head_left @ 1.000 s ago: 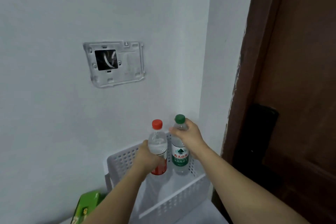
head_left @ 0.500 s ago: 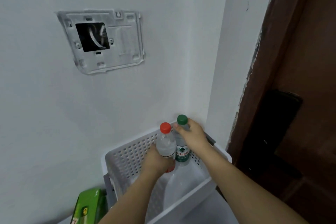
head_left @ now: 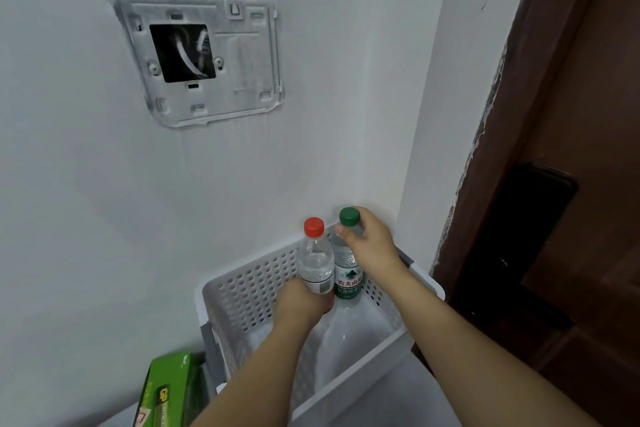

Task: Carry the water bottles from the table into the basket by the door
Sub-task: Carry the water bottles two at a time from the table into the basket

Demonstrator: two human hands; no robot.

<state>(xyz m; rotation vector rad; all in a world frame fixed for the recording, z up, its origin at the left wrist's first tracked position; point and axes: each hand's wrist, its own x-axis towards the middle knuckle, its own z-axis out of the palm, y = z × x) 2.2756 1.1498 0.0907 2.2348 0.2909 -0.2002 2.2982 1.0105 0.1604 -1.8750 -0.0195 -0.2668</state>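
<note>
- Red-capped bottle [head_left: 316,258]: clear plastic, water inside, stood upright within the white basket [head_left: 426,282]; whether its base touched the basket floor could not be told, the hand covering it.
- Green-capped bottle [head_left: 348,282]: clear plastic with a green and white label bearing red characters, upright, touching the right side of the red-capped bottle, lower part inside the basket near the far wall.
- Left hand [head_left: 301,302]: fingers curled round the lower body of the red-capped bottle, gripping it from the near side.
- Right hand [head_left: 372,243]: fingers and thumb pinched the neck of the green-capped bottle just under the cap, palm to the bottle's right.
- White basket: perforated plastic walls, solid rim, a grey handle on each end; it sat in the corner against the white wall [head_left: 138,218].
- Green box [head_left: 169,392]: cardboard pack with "GP" lettering, just beside the basket's left end, partly cut by the frame edge.
- Wall bracket [head_left: 242,62]: pale mounting plate fixed to the wall above the basket, with a dark square opening showing wires.
- Brown door [head_left: 588,149]: dark wood, to the right of the basket, with a black fitting on its face.
</note>
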